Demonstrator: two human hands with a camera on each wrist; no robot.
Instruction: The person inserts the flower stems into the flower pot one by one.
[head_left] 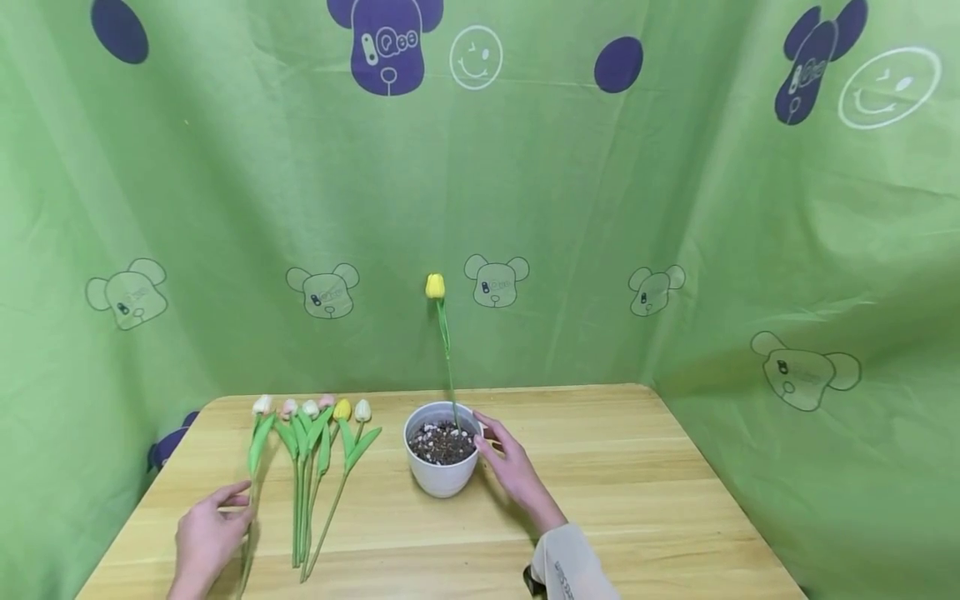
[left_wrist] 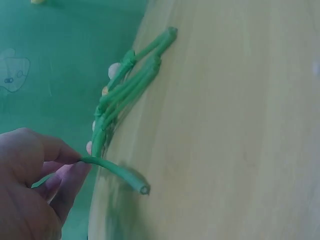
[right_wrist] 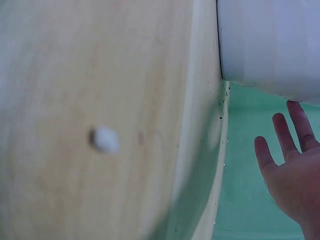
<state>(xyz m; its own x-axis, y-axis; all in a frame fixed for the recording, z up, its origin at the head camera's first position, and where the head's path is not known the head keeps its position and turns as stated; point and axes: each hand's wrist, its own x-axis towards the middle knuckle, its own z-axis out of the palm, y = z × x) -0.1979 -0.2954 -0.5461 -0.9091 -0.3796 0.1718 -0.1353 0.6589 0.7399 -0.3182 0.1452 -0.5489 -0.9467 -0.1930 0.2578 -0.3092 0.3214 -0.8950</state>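
At the left of the head view, my left hand (head_left: 207,535) pinches the green stem of a pale tulip (head_left: 257,450). The left wrist view shows the stem's cut end (left_wrist: 144,189) sticking out past thumb and fingers. My right hand (head_left: 516,471) rests against the right side of a white flower pot (head_left: 441,481), fingers at the rim. Seen from the right wrist, its fingers (right_wrist: 286,132) are fairly straight and one tip meets the pot wall (right_wrist: 272,50). A yellow tulip (head_left: 435,287) stands in the pot's dark soil (head_left: 442,448), leaning slightly left.
Several more tulips (head_left: 303,475) in pink, white and yellow lie side by side between the left hand and the pot. A small white bit (right_wrist: 105,139) lies on the wooden table (head_left: 622,483). Green curtain (head_left: 525,183) surrounds the table's back and sides.
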